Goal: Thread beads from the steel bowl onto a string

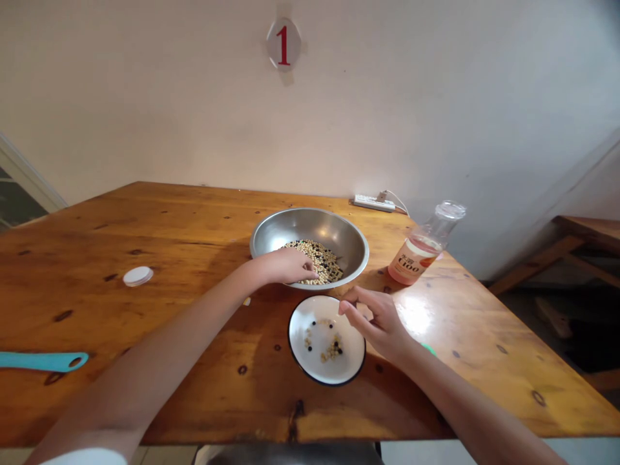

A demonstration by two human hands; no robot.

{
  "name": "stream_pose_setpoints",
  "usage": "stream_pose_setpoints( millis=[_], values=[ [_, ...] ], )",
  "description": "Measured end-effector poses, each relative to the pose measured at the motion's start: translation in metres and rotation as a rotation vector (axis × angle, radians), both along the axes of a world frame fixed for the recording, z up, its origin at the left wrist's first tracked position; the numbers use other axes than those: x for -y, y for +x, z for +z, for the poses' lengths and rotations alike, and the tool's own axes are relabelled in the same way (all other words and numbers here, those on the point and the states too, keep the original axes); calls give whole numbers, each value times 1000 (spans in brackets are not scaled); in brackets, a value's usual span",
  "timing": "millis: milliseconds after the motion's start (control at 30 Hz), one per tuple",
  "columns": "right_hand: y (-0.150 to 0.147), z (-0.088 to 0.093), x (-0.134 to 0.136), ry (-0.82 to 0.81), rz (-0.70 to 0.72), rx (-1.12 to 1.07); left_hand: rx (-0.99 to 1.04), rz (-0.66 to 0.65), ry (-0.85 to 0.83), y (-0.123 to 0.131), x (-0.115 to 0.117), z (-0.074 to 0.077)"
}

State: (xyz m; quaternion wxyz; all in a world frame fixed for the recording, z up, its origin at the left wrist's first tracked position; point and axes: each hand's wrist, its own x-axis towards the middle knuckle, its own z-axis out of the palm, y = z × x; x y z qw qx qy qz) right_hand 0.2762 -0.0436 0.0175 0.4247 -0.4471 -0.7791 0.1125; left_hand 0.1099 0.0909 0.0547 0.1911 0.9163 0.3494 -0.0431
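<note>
A knotty wooden table (145,310) stands against a white wall (387,110) bearing a red 1. The left hand (288,266), fingers curled, touches mixed beans (324,261) in a steel bowl (310,226); any pinch is hidden. The right hand (375,323), fingers narrowly parted, hangs just above a white enamel dish (351,361) holding scattered beans.

Grains (322,261) in the steel bowl (334,231) partly hidden by the left hand (285,266), teal handle (41,361) cut off by the picture's left edge, green object (428,349) mostly hidden by the right hand (375,323), pale table speck (247,301) too small to identify, dark shape (290,454) cut off below
</note>
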Motion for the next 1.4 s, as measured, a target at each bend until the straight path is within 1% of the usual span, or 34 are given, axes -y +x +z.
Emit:
stream_pose_setpoints(
  millis=[233,367,600,800,967,1200,1300,1400],
  values=[
    [0,-1,0,-8,35,25,-7,-24,-14,0,0,-1],
    [-1,-1,0,16,29,36,-2,-34,-76,0,-3,-3],
    [-1,0,0,33,43,35,18,-35,-156,0,-1,-1],
    [0,0,0,31,45,39,53,-49,-210,0,-5,-4],
    [-1,-1,-1,38,44,43,90,-44,-215,0,-6,-5],
    [-2,2,0,50,36,20,129,-6,-171,-1,-1,-1],
    [-1,2,0,24,10,-12,161,11,-173,-2,-2,0],
    [0,1,-1,-12,-42,-64,238,11,-149,-2,-2,2]
  ],
)
